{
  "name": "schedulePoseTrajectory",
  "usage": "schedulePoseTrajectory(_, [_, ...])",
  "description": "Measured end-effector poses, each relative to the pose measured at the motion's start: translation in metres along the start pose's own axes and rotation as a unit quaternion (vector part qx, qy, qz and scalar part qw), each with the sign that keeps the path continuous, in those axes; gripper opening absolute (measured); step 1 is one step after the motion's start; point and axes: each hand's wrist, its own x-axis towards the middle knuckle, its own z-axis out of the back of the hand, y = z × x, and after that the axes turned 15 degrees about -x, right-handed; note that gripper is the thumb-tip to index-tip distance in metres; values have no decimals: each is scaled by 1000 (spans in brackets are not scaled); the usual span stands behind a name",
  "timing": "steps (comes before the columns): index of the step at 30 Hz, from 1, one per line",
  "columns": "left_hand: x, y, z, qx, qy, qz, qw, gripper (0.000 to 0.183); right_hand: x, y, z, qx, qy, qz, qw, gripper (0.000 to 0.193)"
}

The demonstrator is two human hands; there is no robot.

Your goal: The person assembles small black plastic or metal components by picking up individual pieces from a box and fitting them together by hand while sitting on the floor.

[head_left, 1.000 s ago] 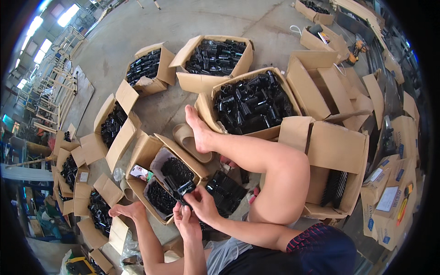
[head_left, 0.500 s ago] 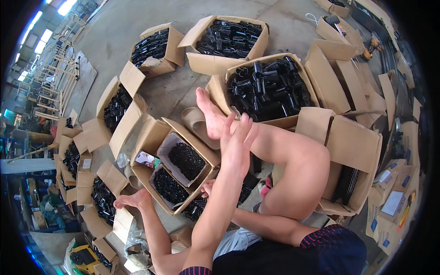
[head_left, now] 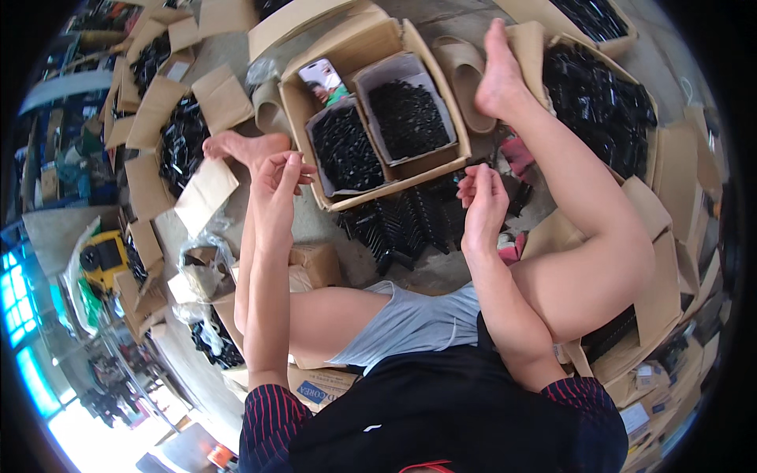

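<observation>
My left hand (head_left: 276, 185) is raised beside the left edge of an open cardboard box (head_left: 410, 175). Its fingers are curled in toward the thumb; anything between them is too small to make out. Beyond the box's near right corner hovers my right hand (head_left: 484, 206), also curled, its contents hidden. Inside the box stand two paper-lined compartments full of small black parts, one on the left (head_left: 344, 148) and one on the right (head_left: 408, 118). Between my legs, on the floor, black angled pieces (head_left: 398, 225) lie in neat rows, nearest to my right hand.
A phone (head_left: 322, 77) leans inside the box. Tan slippers (head_left: 465, 83) lie beside it. Open cartons of black parts stand left (head_left: 183, 142) and right (head_left: 595, 110). A yellow-and-black case (head_left: 104, 260) sits at the left, and clear plastic bags (head_left: 206, 264) lie near my left leg.
The view has swung right and down, bringing the box to the top. My left hand, which was stretched forward with fingers spread, is drawn back and curled. My right hand now shows fully.
</observation>
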Motion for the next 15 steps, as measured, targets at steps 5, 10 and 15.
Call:
schedulePoseTrajectory(5, [-4, 15, 30, -78, -43, 0, 996, 22, -58, -23, -23, -443, 265, 268, 813, 25])
schedulePoseTrajectory(10, [-16, 31, 51, -161, -90, 25, 983, 22, -86, -57, -46, -565, 358, 411, 620, 41])
schedulePoseTrajectory(15, [-13, 12, 66, -218, -130, -5, 967, 22, -90, -85, -111, -641, 285, 567, 432, 43])
